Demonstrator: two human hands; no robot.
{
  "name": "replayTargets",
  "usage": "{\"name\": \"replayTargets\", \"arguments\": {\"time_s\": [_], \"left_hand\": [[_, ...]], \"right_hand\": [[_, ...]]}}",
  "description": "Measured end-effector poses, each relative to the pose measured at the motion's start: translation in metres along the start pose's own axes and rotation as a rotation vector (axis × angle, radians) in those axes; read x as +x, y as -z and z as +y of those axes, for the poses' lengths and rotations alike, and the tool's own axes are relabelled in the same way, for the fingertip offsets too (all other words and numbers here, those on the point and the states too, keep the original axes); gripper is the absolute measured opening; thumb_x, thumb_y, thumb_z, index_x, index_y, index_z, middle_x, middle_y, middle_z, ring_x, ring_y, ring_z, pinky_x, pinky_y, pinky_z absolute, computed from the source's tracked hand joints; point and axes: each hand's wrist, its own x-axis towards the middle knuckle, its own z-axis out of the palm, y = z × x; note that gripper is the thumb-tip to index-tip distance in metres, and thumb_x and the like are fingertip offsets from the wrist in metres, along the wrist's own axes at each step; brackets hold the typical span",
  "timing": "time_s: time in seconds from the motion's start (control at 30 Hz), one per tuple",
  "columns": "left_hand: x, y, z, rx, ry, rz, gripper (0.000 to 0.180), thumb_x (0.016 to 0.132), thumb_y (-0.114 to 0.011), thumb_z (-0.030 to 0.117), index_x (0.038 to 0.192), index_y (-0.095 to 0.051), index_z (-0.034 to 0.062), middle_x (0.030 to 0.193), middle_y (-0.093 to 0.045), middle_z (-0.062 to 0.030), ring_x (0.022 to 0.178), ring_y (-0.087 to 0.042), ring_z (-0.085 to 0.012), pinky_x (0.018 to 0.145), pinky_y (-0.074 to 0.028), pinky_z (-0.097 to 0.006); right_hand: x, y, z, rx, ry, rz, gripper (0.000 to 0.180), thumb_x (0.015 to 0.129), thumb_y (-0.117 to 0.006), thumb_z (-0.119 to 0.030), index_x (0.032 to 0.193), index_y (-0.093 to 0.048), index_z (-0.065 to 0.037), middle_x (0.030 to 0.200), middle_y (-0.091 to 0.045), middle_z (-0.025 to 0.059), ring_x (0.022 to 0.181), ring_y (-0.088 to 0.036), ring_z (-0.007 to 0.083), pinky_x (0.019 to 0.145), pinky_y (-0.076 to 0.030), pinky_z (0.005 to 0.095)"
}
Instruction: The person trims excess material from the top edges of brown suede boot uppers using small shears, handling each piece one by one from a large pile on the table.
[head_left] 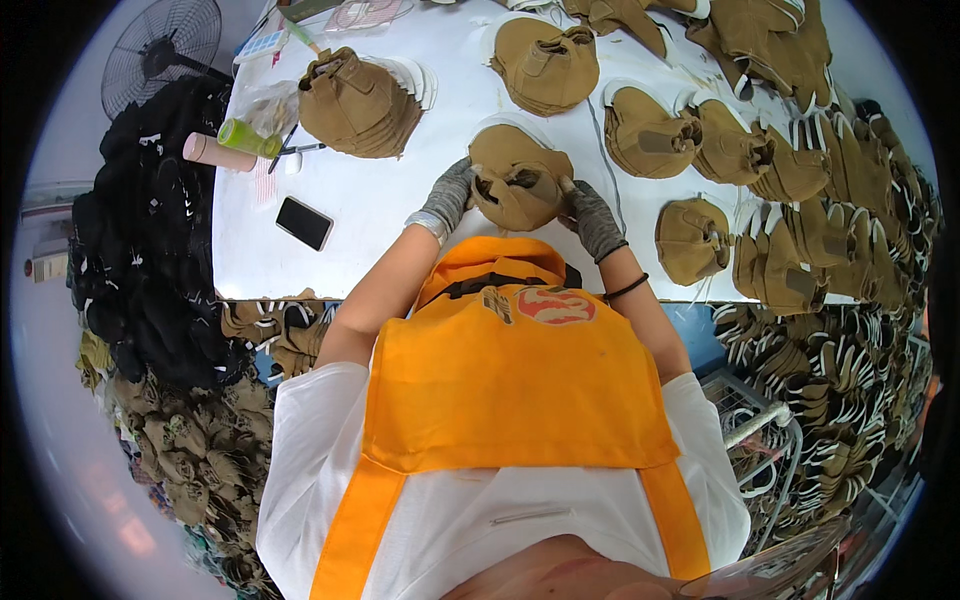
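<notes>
At the near middle of the white table, a brown shoe upper (522,160) with a white edging along its far side sits between my gloved hands. Its dark opening faces me. My left hand (448,196), in a grey glove, grips the left edge. On the other side, my right hand (596,218), gloved in grey too, holds the right edge, its thumb and fingertips partly hidden by the upper. Just beyond lies a stack of brown shoe uppers (545,65), and another stacked bunch of uppers (362,105) stands to the left.
A black phone (304,223), a green roll (248,139) and a pink cylinder (217,153) lie on the table's left. Rows of brown uppers (790,165) cover its right. Dark pieces (150,240) are heaped beside the left edge, near a fan (160,52). A cable (606,165) crosses the tabletop.
</notes>
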Motion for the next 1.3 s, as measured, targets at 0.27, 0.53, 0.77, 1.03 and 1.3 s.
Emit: {"name": "replayTargets", "arguments": {"time_s": [0.27, 0.53, 0.77, 1.03, 1.3], "left_hand": [[0.008, -0.001, -0.010, 0.256, -0.156, 0.068, 0.040, 0.089, -0.065, 0.008, 0.125, -0.050, 0.0028, 0.112, -0.059, -0.0089, 0.098, -0.056, -0.0164, 0.087, -0.048, -0.026], [0.013, -0.015, 0.010, 0.276, -0.250, 0.082, 0.044, 0.086, -0.070, 0.013, 0.125, -0.053, 0.0048, 0.117, -0.060, -0.0110, 0.103, -0.058, -0.0192, 0.092, -0.047, -0.028], [-0.110, -0.085, 0.069, 1.175, -0.653, -0.370, 0.065, 0.076, -0.077, 0.030, 0.129, -0.051, 0.0022, 0.125, -0.055, -0.0182, 0.115, -0.055, -0.0300, 0.098, -0.044, -0.036], [-0.104, -0.101, 0.089, 1.387, -0.377, -0.443, 0.070, 0.075, -0.078, 0.032, 0.132, -0.048, 0.0039, 0.124, -0.056, -0.0188, 0.116, -0.055, -0.0315, 0.099, -0.045, -0.037], [-0.094, -0.083, 0.066, 1.324, -0.494, -0.384, 0.069, 0.078, -0.077, 0.028, 0.136, -0.046, 0.0054, 0.128, -0.053, -0.0187, 0.119, -0.052, -0.0313, 0.101, -0.043, -0.037]], "right_hand": [[0.022, 0.014, 0.033, 0.079, -0.137, 0.015, 0.032, 0.094, -0.054, -0.039, 0.114, -0.055, -0.014, 0.100, -0.057, 0.0045, 0.091, -0.054, 0.0190, 0.078, -0.049, 0.0381], [0.091, 0.024, 0.056, -0.593, 0.226, 0.203, 0.038, 0.093, -0.060, -0.034, 0.115, -0.052, -0.003, 0.115, -0.056, 0.0112, 0.101, -0.055, 0.0250, 0.083, -0.048, 0.0367], [-0.021, -0.028, -0.015, -0.858, 0.927, 0.129, 0.043, 0.094, -0.054, -0.036, 0.129, -0.049, -0.012, 0.127, -0.053, 0.0184, 0.120, -0.048, 0.0355, 0.103, -0.032, 0.0477], [0.034, -0.007, -0.034, -0.509, 0.861, 0.012, 0.046, 0.092, -0.057, -0.030, 0.132, -0.051, -0.009, 0.124, -0.057, 0.0177, 0.112, -0.056, 0.0304, 0.097, -0.043, 0.0362], [0.015, -0.038, -0.190, -1.226, 1.089, 0.509, 0.045, 0.078, -0.073, -0.030, 0.121, -0.062, -0.020, 0.124, -0.056, 0.0098, 0.118, -0.049, 0.0278, 0.108, -0.031, 0.0451]]}}
